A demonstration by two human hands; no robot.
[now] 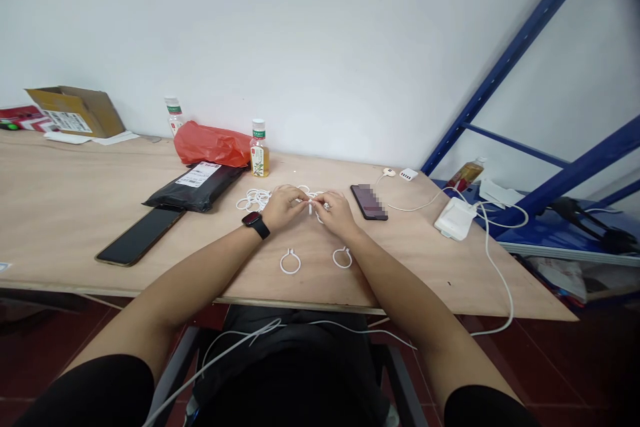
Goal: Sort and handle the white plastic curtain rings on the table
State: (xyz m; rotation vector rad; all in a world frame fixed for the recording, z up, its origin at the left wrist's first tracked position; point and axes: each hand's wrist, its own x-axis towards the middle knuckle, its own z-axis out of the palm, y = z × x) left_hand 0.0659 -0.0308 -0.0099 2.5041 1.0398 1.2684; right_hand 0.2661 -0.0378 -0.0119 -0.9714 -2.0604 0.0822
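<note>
My left hand (283,207) and my right hand (337,213) meet over the middle of the wooden table (65,213), fingers pinched together on a small white ring piece (311,202) held between them. A black watch (255,224) sits on my left wrist. A pile of white rings (254,199) lies just left of my left hand. Two single white rings rest nearer me, one (291,262) below my left hand and one (342,257) beside my right forearm.
A dark phone (141,235) and a black parcel (197,187) lie to the left, with a red bag (213,144), two bottles (259,149) and a cardboard box (77,110) behind. Another phone (369,201), a white charger (455,219) with cable and blue shelving (525,33) stand right.
</note>
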